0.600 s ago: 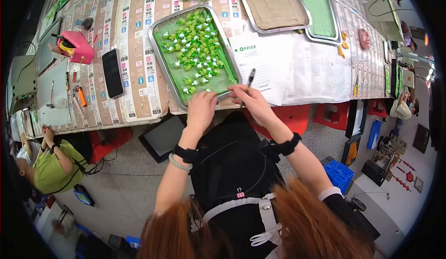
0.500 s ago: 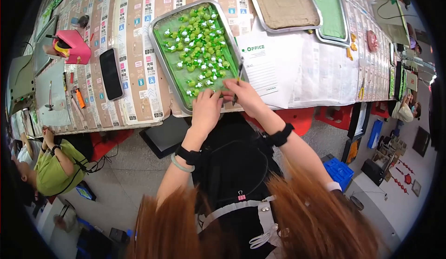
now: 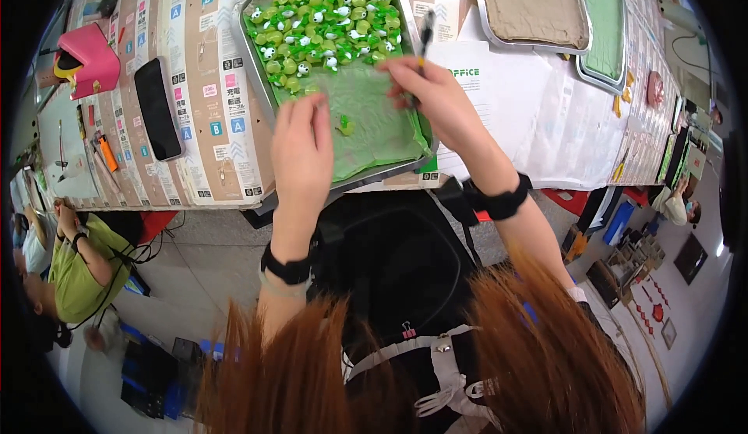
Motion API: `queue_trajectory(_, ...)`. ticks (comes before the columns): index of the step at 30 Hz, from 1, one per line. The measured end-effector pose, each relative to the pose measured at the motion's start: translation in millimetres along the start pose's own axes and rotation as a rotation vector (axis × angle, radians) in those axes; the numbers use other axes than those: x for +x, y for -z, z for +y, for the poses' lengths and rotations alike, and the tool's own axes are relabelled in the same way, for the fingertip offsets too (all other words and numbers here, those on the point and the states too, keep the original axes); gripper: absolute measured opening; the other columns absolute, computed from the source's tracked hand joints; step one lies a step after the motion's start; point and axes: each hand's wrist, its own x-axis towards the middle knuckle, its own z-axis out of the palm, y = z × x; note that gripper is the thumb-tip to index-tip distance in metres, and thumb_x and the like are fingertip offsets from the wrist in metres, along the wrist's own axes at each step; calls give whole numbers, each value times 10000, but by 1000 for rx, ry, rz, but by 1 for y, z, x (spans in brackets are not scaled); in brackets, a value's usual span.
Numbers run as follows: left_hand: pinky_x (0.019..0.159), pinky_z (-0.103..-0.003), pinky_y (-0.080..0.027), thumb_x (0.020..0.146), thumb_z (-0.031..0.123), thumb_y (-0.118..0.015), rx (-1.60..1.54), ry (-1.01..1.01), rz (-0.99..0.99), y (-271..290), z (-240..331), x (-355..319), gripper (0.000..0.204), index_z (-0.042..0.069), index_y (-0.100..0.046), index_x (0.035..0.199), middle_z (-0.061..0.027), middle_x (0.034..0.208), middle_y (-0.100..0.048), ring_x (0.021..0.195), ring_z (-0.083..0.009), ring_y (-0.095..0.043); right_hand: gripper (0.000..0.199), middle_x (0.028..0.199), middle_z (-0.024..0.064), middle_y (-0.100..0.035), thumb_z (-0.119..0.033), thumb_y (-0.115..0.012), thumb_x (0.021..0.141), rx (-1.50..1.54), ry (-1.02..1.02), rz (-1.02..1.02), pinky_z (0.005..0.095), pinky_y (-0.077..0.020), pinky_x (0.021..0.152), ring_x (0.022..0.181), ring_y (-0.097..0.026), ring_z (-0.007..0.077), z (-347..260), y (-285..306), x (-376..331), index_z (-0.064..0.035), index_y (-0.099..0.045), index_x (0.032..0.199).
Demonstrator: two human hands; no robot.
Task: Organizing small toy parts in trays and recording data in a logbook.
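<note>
Just beside left hand [image 3: 302, 149], green figure [image 3: 344, 127].

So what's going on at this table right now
A person sits at a paper-covered table, working over a metal tray lined with a green sheet. Small green pieces with white spots are heaped at its far end. The left hand rests on the near part of the sheet, next to a single green piece. The right hand holds a dark pen-like tool over the tray. A black phone lies to the left.
</note>
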Motion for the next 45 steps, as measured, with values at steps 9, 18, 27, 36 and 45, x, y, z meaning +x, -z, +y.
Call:
queue_trajectory(9, 778, -364, -378, 764, 11, -466, 61, 76, 292, -18, -30, -27, 211, 8, -482, 974, -145, 997, -479, 923, -305, -464, 520, 634, -17, -395, -396, -237, 902, -80, 72, 112, 210, -348, 566, 571, -371, 74, 21, 18, -53, 26, -541, 920)
queue_trajectory(18, 793, -359, -362, 720, 90, -557, 546, 6, 277, -31, -31, -16, 290, 45, -471, 993, -110, 1007, -478, 972, -292, -426, 439, 532, -29, -401, -368, -336, 888, 138, 64, 308, 182, -297, 490, 498, -372, 49, 35, 25, -62, -2, -572, 837)
queue_trajectory(27, 780, -358, -361, 735, 143, -585, 346, -181, 172, -41, -14, -17, 209, 48, -518, 908, -121, 916, -485, 889, -296, -437, 412, 564, -30, -378, -357, -355, 886, 193, 85, 336, 189, -316, 515, 528, -364, 55, 35, 38, -65, 2, -555, 848)
queue_trajectory(36, 759, -366, -374, 722, 119, -578, 507, -54, 26, -32, -15, 7, 235, 10, -495, 913, -146, 983, -462, 887, -297, -457, 396, 574, -28, -385, -350, -365, 884, 208, 102, 342, 189, -317, 523, 535, -370, 55, 38, 45, -71, -5, -557, 853)
queue_trajectory(45, 690, -369, -414, 739, 87, -557, 340, -184, 318, -56, -9, 39, 269, 73, -464, 991, -118, 1013, -432, 838, -290, -497, 378, 584, -25, -389, -338, -382, 879, 238, 103, 361, 185, -327, 538, 547, -377, 57, 39, 50, -74, -4, -557, 852)
